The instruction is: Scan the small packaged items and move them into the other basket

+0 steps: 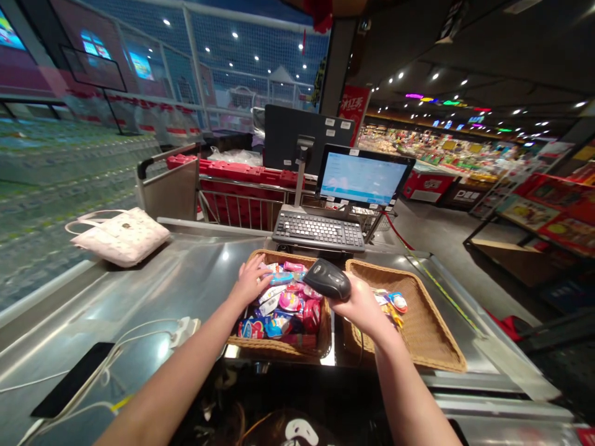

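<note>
Left hand (251,282) lies open on wrapped snacks (283,303); right hand (360,303) grips a barcode scanner (329,279).

Supermarket checkout: steel desk (195,272), barcode scanner (328,279) in the right hand (360,303), keyboard (318,230) and till screen (362,178) just ahead of the hands (251,280), stocked shelves (441,152) far beyond.

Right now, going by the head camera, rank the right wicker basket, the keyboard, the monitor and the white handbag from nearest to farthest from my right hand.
From your right hand:
1. Wicker basket: just below and to the right.
2. Keyboard: ahead, beyond the baskets.
3. Monitor: ahead, behind the keyboard.
4. White handbag: far left on the counter.
</note>
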{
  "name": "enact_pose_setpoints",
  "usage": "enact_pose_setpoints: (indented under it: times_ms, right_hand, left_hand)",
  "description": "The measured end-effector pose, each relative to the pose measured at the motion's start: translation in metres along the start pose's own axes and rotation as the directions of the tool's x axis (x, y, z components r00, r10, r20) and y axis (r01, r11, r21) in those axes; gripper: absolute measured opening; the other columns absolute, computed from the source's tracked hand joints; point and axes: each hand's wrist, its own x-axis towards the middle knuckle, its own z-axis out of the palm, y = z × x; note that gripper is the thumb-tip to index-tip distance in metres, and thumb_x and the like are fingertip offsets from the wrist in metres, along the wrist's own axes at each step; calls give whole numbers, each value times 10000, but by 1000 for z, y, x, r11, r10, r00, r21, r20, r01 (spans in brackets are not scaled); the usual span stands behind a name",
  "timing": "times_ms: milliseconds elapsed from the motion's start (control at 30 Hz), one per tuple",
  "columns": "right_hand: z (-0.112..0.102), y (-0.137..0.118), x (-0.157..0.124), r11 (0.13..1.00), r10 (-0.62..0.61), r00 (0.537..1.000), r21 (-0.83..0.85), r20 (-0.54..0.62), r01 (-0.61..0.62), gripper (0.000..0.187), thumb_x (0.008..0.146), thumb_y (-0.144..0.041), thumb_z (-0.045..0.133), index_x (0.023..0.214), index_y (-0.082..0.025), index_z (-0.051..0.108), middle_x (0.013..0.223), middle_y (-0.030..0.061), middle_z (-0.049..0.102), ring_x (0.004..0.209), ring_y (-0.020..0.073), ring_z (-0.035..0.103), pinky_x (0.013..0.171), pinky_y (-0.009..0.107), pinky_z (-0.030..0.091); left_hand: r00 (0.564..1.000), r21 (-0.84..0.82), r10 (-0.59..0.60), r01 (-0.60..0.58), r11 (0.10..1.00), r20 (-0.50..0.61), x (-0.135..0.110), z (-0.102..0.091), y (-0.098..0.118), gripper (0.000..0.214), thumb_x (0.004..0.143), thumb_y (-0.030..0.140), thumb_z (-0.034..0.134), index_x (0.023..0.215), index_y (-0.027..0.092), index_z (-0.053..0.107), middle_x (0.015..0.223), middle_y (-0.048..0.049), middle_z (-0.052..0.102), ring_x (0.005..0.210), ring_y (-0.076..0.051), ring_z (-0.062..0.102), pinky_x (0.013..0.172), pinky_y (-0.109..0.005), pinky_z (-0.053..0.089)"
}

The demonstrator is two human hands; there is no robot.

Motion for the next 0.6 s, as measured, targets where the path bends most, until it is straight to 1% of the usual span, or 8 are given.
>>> enact_pose_setpoints:
  times_ms: [100,167,267,333,400,467,533,600]
  right_hand:
    - [1,5,-3,1000,21,1000,8,-20,-21,182,664,-169,614,845,-185,614,858,37,658,802,206,602,727,307,462]
    - [-2,9,-7,999,46,998,9,-45,-46,203,665,-174,619,867,-187,611,868,35,662,807,206,606,725,305,467]
    - [-15,16,-16,996,84,991,-15,-100,-86,157,680,-184,614,837,-189,601,844,31,660,807,206,613,722,302,471]
    - [-29,22,-23,993,111,984,-26,-136,-116,148,685,-192,614,833,-184,607,841,36,662,807,210,619,726,306,478]
    - [-46,29,-31,987,151,971,-17,-185,-157,207,687,-198,620,893,-179,623,888,50,674,832,218,628,749,317,486]
    - [-63,39,-39,978,198,951,-16,-236,-207,247,693,-221,627,937,-179,631,912,61,678,839,224,632,761,328,491]
    - [-79,49,-47,974,200,935,-41,-293,-221,240,696,-237,628,927,-175,635,897,62,677,830,224,629,765,331,492]
    - [-93,60,-54,973,196,922,-51,-333,-225,222,693,-250,628,900,-169,633,869,60,675,806,219,626,752,327,492]
  left_hand:
    - [998,-37,-7,5,999,-60,-1,-2,0,360,939,420,422,992,241,730,1434,-114,496,1353,-280,411,1095,-584,283]
    - [995,-55,-16,11,998,-96,-1,-4,0,366,941,419,411,993,233,722,1398,-111,532,1319,-275,451,1087,-573,307]
    - [990,-63,-14,5,998,-140,0,-7,2,369,934,423,411,1025,224,708,1393,-112,533,1296,-291,471,1079,-573,324]
    - [989,-67,23,-33,997,-145,3,-10,9,384,931,435,407,1031,214,705,1397,-117,525,1294,-302,469,1081,-561,332]
    - [986,-78,91,-102,992,-139,10,-11,24,400,928,453,410,1036,205,704,1398,-122,520,1297,-307,463,1085,-532,345]
    - [978,-93,158,-172,981,-136,21,-11,46,399,925,463,421,1044,205,701,1409,-121,509,1305,-306,454,1093,-513,345]
    - [969,-101,217,-229,968,-117,33,-7,74,378,924,463,436,1066,224,692,1429,-105,492,1328,-304,430,1109,-526,317]
    - [955,-109,286,-294,950,-79,46,3,106,364,920,463,452,1075,231,685,1449,-106,472,1352,-312,403,1119,-564,277]
